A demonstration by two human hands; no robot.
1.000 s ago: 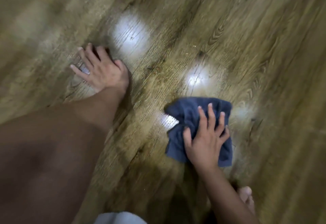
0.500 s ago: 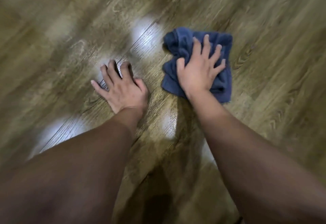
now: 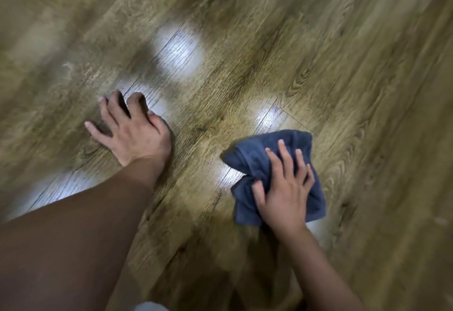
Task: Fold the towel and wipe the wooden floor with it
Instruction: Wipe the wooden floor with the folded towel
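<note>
The right hand (image 3: 284,188) is lying flat on a folded blue towel (image 3: 259,158), fingers spread, pressing it against the wooden floor (image 3: 343,65). The left hand (image 3: 133,130) is resting on bare floor, well apart from the towel, fingers spread with the tips bent down, holding nothing. Bright patches of reflected light (image 3: 181,53) are showing on the planks between and beyond the hands.

Wooden floor (image 3: 318,70): folded blue towel (image 3: 255,156) flat on planks; left hand (image 3: 137,134) resting beside.
</note>
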